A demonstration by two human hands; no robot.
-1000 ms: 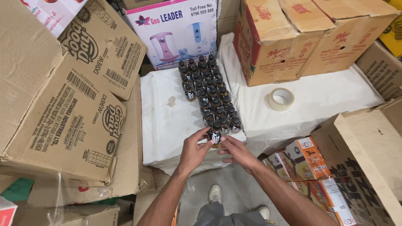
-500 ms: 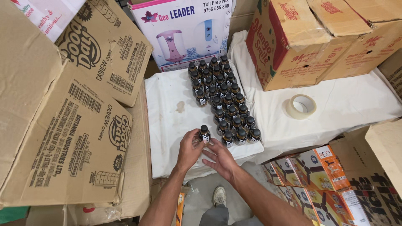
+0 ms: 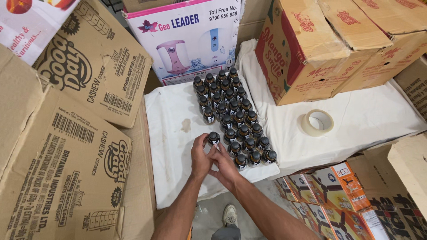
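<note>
Both hands, left hand (image 3: 201, 156) and right hand (image 3: 225, 165), grip one dark bottle (image 3: 213, 139) upright beside the bottle rows (image 3: 231, 113) on the white cloth (image 3: 171, 133).

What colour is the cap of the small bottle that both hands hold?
Black; the small dark bottle shows it best in the head view.
</note>
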